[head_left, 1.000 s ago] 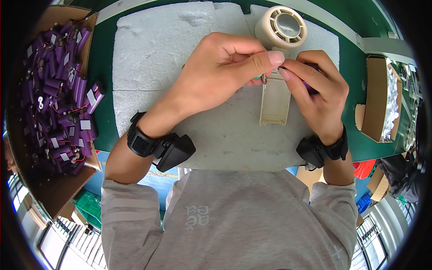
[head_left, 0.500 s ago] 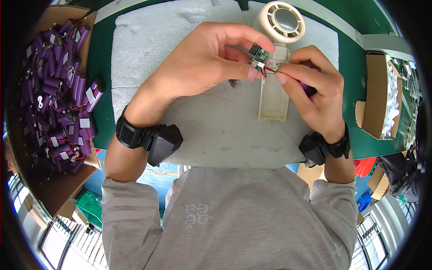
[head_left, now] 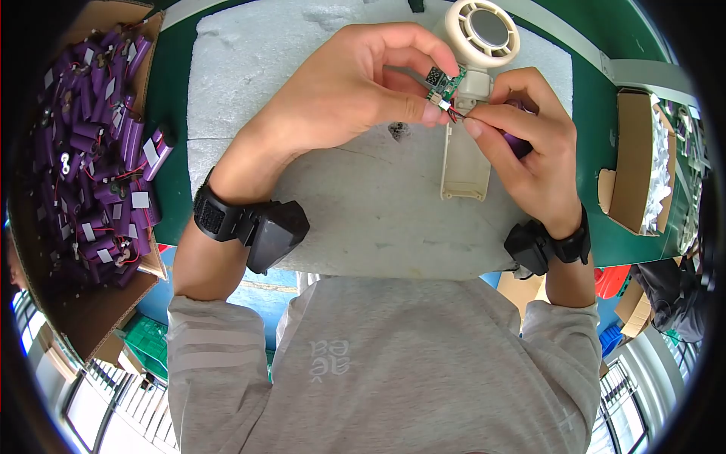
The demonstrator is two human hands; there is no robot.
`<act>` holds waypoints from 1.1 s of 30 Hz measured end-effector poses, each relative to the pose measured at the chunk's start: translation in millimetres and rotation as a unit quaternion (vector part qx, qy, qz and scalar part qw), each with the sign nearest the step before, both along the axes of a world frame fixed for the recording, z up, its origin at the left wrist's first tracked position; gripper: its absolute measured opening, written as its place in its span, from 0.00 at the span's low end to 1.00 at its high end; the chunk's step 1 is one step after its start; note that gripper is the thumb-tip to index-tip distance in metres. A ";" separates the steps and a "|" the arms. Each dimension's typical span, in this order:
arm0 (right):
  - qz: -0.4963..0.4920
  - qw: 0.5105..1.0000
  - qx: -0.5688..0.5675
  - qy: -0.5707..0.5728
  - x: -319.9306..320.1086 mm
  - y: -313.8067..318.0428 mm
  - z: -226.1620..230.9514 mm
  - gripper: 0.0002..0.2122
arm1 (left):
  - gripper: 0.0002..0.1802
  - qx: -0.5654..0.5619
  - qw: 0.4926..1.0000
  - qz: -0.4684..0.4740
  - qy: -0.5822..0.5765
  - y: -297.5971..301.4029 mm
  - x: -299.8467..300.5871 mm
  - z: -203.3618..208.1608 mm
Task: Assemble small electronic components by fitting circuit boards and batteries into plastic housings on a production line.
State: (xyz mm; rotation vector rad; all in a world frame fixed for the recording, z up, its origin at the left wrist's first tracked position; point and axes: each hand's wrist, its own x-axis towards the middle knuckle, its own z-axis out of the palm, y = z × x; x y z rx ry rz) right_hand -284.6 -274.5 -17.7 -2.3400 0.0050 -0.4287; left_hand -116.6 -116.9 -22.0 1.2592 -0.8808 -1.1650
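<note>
Into clear view the green circuit board (head_left: pixel 451 85) was brought, mostly covered a second earlier! It was clamped in the left grip (head_left: pixel 349 92), between thumb and fingers, near the beige fan (head_left: pixel 475 81); its wires (head_left: pixel 454 113) were pinched by the right grip (head_left: pixel 538 138), a purple cell (head_left: pixel 518 145) half hidden there.

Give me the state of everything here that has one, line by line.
Circuit board: held up in the left hand, white plug at its edge; can't tell if fully seated.
Wires: red and black, pinched by the right hand.
Purple battery: in the right hand, partly hidden.
Fan: lying down.
Fan handle: open, hollow side up.
Large box: open, heaped with purple batteries.
Small box: open, holding white pieces.
</note>
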 end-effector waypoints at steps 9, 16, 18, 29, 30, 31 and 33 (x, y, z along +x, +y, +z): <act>-0.003 1.000 -0.011 0.005 -0.5 -1.4 0.3 0.04 | 0.20 0.047 0.993 -0.019 0.111 -1.0 3.5 4.6; -0.005 1.000 -0.012 -0.008 -0.6 -2.2 -1.6 0.04 | 0.17 0.027 0.998 -0.012 0.059 -1.4 2.3 6.5; -0.004 1.000 -0.018 -0.010 -0.4 -2.4 -0.2 0.03 | 0.17 0.021 0.997 -0.008 0.067 -1.0 0.8 5.8; -0.029 0.999 0.020 -0.037 3.3 0.4 -4.6 0.04 | 0.18 -0.002 0.997 0.001 0.073 -1.0 -1.0 5.6; -0.030 0.999 0.025 -0.035 3.0 0.5 -4.4 0.04 | 0.18 -0.005 0.998 0.004 0.062 -1.1 -1.3 5.4; -0.032 0.998 0.030 -0.033 2.8 0.6 -4.4 0.04 | 0.18 -0.009 0.999 0.006 0.052 -1.3 -1.5 5.3; -0.031 0.999 0.030 -0.031 2.4 1.0 -4.0 0.04 | 0.18 -0.013 0.999 0.009 0.043 -0.7 -2.4 5.4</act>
